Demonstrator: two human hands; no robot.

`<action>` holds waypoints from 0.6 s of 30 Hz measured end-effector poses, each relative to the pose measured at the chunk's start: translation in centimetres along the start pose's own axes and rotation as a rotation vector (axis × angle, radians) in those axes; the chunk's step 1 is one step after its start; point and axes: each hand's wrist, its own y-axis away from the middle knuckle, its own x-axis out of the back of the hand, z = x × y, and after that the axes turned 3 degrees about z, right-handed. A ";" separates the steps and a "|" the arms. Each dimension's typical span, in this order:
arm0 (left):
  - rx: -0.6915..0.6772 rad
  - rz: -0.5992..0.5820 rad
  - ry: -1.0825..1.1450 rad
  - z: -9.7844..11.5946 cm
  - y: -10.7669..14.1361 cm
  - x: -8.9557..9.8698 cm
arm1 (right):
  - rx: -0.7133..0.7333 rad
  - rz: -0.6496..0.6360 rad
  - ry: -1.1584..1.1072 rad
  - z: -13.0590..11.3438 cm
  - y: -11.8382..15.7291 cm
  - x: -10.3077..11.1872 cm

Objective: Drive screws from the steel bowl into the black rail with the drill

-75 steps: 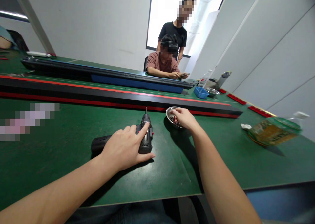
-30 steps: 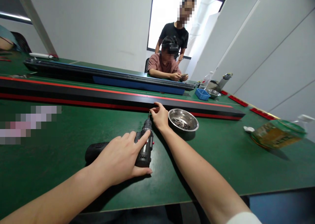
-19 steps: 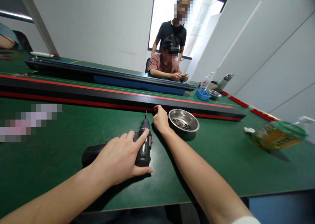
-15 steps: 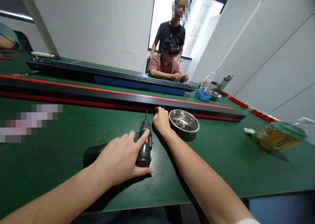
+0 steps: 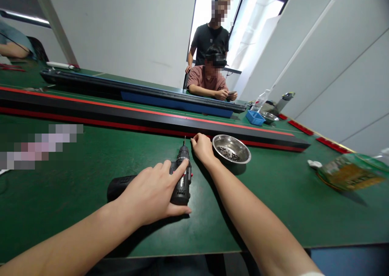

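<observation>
A black cordless drill (image 5: 181,183) lies on its side on the green table (image 5: 212,227), its thin bit pointing at a long black bar with red stripes (image 5: 146,118). My left hand (image 5: 152,189) is wrapped over the drill body, thumb behind it and index finger along its top. Beside the bar's near edge, my right hand (image 5: 201,146) has its fingers curled together; whatever they pinch is too small or hidden to name. Just right of that hand stands a steel bowl (image 5: 231,148) with many small dark screws inside.
Behind the bar lies a long black rail (image 5: 136,90) over a blue piece. A blue basket (image 5: 255,117) stands at the back right, a green-lidded jar (image 5: 352,171) at the right. Across the table one person sits and another stands. A blurred patch covers something at left.
The whole view has shifted slightly, so things appear a little further right. Both hands keep nearly the same places against the drill, the bar and the bowl.
</observation>
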 end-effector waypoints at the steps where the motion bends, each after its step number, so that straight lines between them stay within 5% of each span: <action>1: -0.003 -0.008 0.003 -0.1 0.0 0.1 | -0.012 0.016 -0.078 0.0 -0.1 -0.1; 8: -0.043 -0.029 0.038 -0.8 -0.2 0.5 | -0.120 0.092 -0.503 -0.4 -1.0 -1.3; 18: -0.044 -0.087 0.031 -0.7 -0.7 1.2 | -0.189 0.024 -0.546 0.4 -1.7 -1.9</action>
